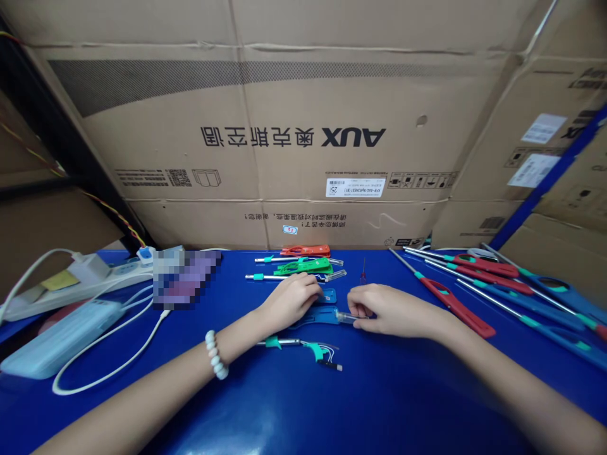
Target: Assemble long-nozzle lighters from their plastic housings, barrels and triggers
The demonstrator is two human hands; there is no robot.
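Your left hand [291, 300] curls down over the handle end of the blue instrument [318, 315], pinning it flat on the blue table [379, 392], seemingly so it cannot turn. Your right hand [386, 308] pinches the clear tip [348, 318] of that same piece between thumb and fingertips, fingers nearly closed. The instrument lies between your two hands, touching both.

Just beyond your left hand lie a green piece [303, 267] and a red piece [306, 251]; just nearer you, a teal-fitted rod [303, 345]. Long red and blue tools [478, 284] fan out past your right wrist. Toward you, the table offers open room; cardboard boxes [284, 126] wall off the far edge.
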